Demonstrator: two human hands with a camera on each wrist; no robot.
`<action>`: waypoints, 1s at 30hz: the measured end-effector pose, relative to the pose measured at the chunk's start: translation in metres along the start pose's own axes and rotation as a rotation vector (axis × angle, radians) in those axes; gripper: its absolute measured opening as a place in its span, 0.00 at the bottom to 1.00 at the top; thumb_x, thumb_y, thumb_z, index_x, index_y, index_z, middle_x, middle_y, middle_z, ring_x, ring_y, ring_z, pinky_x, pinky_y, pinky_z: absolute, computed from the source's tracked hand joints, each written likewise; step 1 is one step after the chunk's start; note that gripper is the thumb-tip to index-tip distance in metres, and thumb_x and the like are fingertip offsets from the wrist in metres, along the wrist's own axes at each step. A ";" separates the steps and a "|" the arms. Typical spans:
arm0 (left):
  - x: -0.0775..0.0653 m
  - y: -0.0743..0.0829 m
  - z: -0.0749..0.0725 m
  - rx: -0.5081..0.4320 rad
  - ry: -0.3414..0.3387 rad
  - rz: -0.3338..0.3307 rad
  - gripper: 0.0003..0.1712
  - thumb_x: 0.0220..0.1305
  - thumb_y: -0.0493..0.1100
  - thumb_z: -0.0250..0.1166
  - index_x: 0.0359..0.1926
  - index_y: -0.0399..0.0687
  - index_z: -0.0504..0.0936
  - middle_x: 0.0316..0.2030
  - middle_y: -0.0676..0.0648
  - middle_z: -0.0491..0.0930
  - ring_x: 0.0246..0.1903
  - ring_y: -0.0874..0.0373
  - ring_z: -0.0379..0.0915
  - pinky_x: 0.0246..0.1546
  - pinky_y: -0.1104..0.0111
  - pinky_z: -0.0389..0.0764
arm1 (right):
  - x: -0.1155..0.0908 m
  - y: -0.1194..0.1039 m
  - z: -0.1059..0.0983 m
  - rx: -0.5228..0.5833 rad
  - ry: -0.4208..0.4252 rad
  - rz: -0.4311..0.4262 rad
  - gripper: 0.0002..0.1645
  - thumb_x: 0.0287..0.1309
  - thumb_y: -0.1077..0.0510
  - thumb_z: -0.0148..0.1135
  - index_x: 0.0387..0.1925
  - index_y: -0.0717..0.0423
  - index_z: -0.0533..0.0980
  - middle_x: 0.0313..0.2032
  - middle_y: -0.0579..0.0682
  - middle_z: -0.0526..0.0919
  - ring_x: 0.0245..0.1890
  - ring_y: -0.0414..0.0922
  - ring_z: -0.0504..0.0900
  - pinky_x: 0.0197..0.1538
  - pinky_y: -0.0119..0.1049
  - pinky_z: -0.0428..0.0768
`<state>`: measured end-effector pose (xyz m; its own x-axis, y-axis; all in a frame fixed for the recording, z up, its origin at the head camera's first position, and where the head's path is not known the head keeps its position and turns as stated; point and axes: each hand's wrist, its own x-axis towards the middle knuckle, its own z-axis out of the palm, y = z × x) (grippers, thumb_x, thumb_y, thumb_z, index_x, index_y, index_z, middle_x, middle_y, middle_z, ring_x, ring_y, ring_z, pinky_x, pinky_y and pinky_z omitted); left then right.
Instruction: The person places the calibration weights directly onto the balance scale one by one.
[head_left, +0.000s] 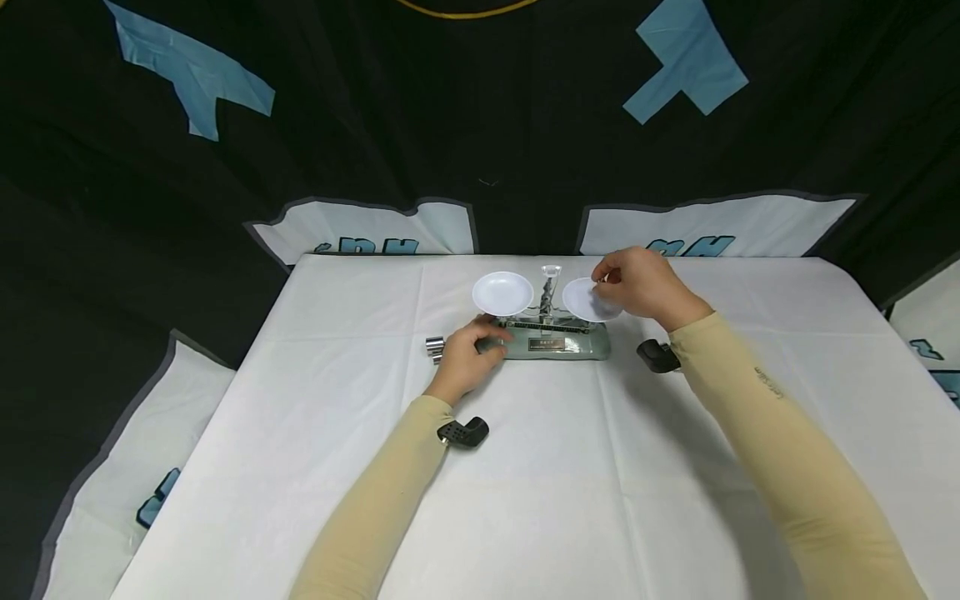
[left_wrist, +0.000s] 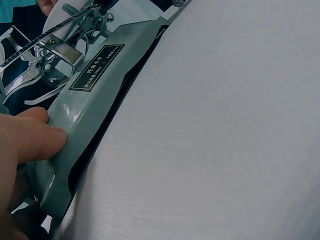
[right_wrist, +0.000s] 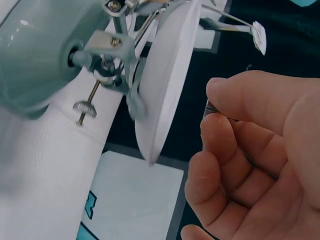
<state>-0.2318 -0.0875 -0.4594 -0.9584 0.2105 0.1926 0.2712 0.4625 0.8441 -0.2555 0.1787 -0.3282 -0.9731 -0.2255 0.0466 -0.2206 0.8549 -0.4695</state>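
Observation:
A pan balance with a green base (head_left: 598, 345) stands near the table's far edge. It carries a white left pan (head_left: 502, 293) and a white right pan (head_left: 581, 304). My left hand (head_left: 468, 357) grips the base's left end, with the thumb (left_wrist: 47, 142) on its front face; the other fingers are mostly hidden. Above the right pan, my right hand (head_left: 643, 283) pinches a small metal piece (right_wrist: 210, 108) between thumb and forefinger. Most of that piece is covered, so its kind does not show. In the right wrist view the fingertips are apart from the pan.
Several shiny metal cylinders (head_left: 434, 345) are left of the balance, beside my left hand. A white cloth covers the table (head_left: 525, 500). Behind its far edge hangs a dark curtain (head_left: 525, 125) with white and blue patches.

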 end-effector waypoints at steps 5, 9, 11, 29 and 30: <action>0.001 0.001 0.000 0.001 0.000 0.005 0.10 0.56 0.34 0.66 0.40 0.45 0.86 0.57 0.44 0.80 0.71 0.52 0.60 0.72 0.60 0.62 | 0.005 -0.005 0.007 -0.011 -0.001 -0.031 0.12 0.53 0.61 0.62 0.39 0.62 0.83 0.32 0.57 0.82 0.36 0.51 0.75 0.38 0.41 0.72; 0.002 0.001 0.001 0.001 0.001 0.012 0.10 0.56 0.34 0.67 0.40 0.45 0.86 0.58 0.44 0.79 0.71 0.51 0.61 0.72 0.60 0.62 | 0.007 -0.009 0.010 -0.024 -0.012 -0.035 0.11 0.53 0.61 0.62 0.38 0.61 0.83 0.31 0.56 0.83 0.35 0.51 0.76 0.40 0.41 0.73; 0.002 0.000 0.001 0.002 0.001 0.012 0.10 0.56 0.35 0.67 0.40 0.45 0.86 0.60 0.43 0.78 0.70 0.51 0.61 0.72 0.59 0.62 | 0.008 -0.010 0.012 -0.035 -0.016 -0.040 0.11 0.54 0.61 0.62 0.38 0.60 0.84 0.31 0.56 0.84 0.35 0.50 0.77 0.40 0.41 0.73; 0.000 -0.002 0.001 0.004 0.009 0.008 0.10 0.56 0.35 0.66 0.41 0.46 0.86 0.63 0.43 0.74 0.70 0.52 0.62 0.72 0.60 0.62 | 0.008 -0.013 0.027 -0.046 -0.033 -0.036 0.09 0.52 0.61 0.63 0.36 0.57 0.84 0.28 0.52 0.85 0.35 0.50 0.79 0.54 0.53 0.67; 0.001 -0.002 0.000 0.004 0.009 0.009 0.10 0.56 0.35 0.66 0.41 0.46 0.86 0.63 0.43 0.75 0.70 0.52 0.62 0.72 0.60 0.62 | 0.009 -0.013 0.028 -0.045 -0.029 -0.036 0.09 0.52 0.61 0.63 0.36 0.57 0.84 0.28 0.52 0.85 0.35 0.50 0.79 0.54 0.53 0.67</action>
<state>-0.2330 -0.0882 -0.4612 -0.9567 0.2066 0.2050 0.2803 0.4642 0.8402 -0.2591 0.1529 -0.3461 -0.9623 -0.2693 0.0370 -0.2588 0.8661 -0.4277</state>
